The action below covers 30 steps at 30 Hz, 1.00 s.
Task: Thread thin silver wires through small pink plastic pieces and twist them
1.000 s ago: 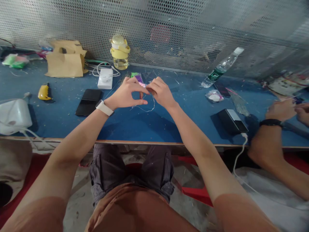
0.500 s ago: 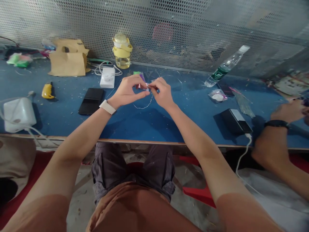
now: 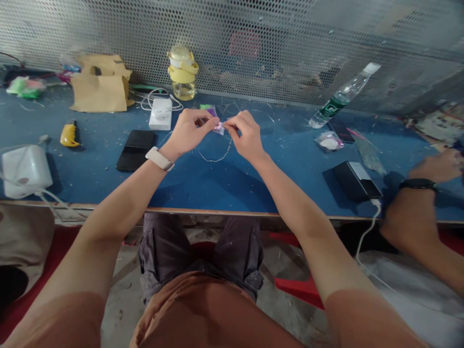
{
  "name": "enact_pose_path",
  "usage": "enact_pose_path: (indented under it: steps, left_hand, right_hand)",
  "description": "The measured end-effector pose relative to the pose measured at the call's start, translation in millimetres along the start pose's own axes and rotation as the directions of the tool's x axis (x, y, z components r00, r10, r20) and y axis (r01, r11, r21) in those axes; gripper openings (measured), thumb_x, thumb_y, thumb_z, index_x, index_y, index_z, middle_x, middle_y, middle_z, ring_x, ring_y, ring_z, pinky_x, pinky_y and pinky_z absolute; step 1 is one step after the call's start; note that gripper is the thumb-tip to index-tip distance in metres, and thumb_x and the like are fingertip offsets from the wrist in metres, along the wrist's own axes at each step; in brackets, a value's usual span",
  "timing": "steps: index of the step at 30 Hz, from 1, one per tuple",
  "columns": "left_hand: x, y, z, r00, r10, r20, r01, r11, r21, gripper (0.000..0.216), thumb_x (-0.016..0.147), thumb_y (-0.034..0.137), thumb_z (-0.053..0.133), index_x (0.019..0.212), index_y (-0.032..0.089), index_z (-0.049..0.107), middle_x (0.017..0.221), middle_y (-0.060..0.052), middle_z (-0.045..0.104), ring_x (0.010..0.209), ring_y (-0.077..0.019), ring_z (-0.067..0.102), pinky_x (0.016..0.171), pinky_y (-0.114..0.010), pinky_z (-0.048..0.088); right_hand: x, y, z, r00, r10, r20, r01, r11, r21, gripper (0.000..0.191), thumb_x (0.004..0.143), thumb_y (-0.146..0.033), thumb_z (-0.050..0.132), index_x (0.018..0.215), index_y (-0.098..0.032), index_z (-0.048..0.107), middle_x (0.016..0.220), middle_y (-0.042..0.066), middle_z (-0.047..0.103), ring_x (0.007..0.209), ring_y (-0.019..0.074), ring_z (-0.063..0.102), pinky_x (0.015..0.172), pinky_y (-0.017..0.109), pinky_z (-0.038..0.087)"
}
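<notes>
Over the blue tabletop, my left hand (image 3: 194, 129) is closed, thumb and fingertips pinched together. What sits in that pinch is too small to make out. A short gap to its right, my right hand (image 3: 246, 134) pinches the end of a thin beaded string (image 3: 217, 160), which hangs in a loop below both hands. Small colourful plastic packets (image 3: 209, 110) lie on the table just behind the fingertips, partly hidden by my left hand.
A black phone (image 3: 137, 150), white charger (image 3: 160, 114) and yellow-banded bottle (image 3: 183, 73) stand left. A water bottle (image 3: 342, 99) leans against the mesh panel; a black power bank (image 3: 357, 181) is nearer. At far right is another person's hand (image 3: 437, 166).
My hands have drawn slightly apart at the fingertips. My left thumb has closed up against the fingers, where it was lower and apart before. The view has shifted a little.
</notes>
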<state>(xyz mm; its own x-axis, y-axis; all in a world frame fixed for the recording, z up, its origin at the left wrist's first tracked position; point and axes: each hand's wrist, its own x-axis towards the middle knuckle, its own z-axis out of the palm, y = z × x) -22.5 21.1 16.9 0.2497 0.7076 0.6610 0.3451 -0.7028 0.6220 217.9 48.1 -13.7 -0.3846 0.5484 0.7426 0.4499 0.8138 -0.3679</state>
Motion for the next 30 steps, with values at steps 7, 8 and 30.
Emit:
enact_pose_path:
  steps: [7,8,30]
  left_hand:
    - [0.5,-8.2,-2.9,0.957,-0.202,0.207,0.270,0.882,-0.387,0.040,0.109,0.059,0.078,0.092,0.023,0.081,0.081,-0.008,0.077,0.064,-0.0156,0.062,0.055,-0.032,0.047]
    - [0.7,-10.2,-3.2,0.942,-0.225,0.250,0.317,0.843,-0.435,0.038,0.108,0.057,0.080,0.091,0.023,0.081,0.081,-0.008,0.076,0.064,-0.0155,0.062,0.055,-0.031,0.045]
    - [-10.0,1.6,29.2,0.947,-0.280,0.155,0.320,0.788,-0.526,0.049,0.114,0.068,0.063,0.099,0.023,0.077,0.090,-0.005,0.075,0.067,-0.0145,0.064,0.060,-0.032,0.049]
  right_hand:
    - [0.4,-7.6,-1.8,0.999,0.004,-0.036,-0.004,1.000,0.004,0.055,0.119,-0.075,0.043,0.105,-0.031,0.074,0.098,0.007,0.067,0.108,0.0322,0.071,0.118,0.074,0.059]
    - [0.1,-8.5,-1.9,0.999,0.000,-0.043,0.001,1.000,0.009,0.055,0.119,-0.075,0.044,0.106,-0.031,0.074,0.098,0.007,0.067,0.109,0.0326,0.071,0.118,0.076,0.058]
    - [1.4,-13.8,5.0,0.948,0.113,-0.297,-0.098,0.993,0.065,0.052,0.119,-0.072,0.051,0.109,-0.027,0.075,0.102,0.004,0.077,0.106,0.0242,0.081,0.109,0.055,0.071]
